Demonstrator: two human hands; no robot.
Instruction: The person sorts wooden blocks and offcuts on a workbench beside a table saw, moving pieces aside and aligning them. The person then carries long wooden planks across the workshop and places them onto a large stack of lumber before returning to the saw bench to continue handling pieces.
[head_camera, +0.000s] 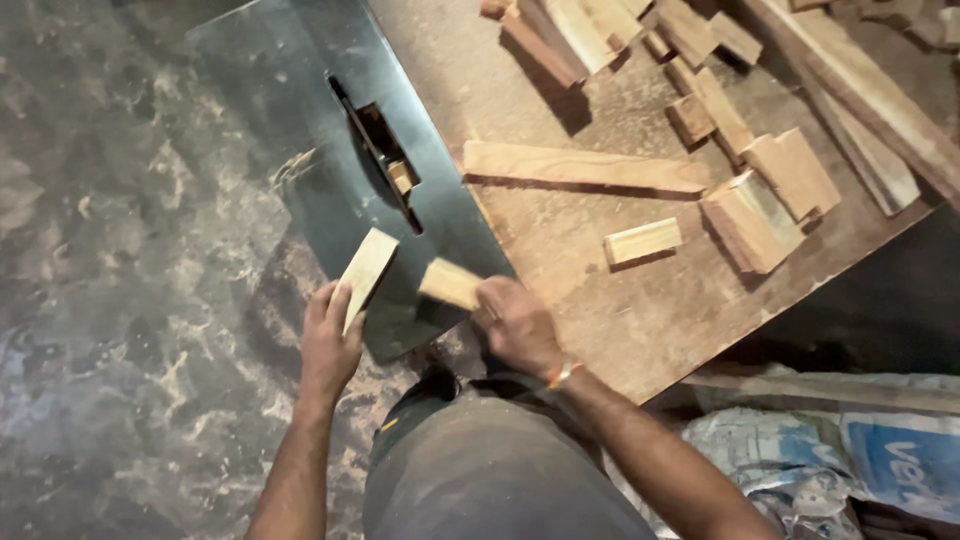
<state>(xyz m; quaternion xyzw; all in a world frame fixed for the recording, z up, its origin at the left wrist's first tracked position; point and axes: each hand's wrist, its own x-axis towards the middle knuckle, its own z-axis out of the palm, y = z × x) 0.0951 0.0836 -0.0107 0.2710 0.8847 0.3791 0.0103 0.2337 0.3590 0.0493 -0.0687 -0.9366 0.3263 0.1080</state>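
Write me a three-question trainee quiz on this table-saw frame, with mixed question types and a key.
1. True or false: the left hand holds a pale wood block on the dark metal saw plate.
2. Multiple choice: the right hand has its grip on
A. a second short wood block
B. the long plank
C. a hammer
3. Fill in: the offcuts lie piled on the ____ board to the right of the blade slot.

Key: 1 true; 2 A; 3 plywood.
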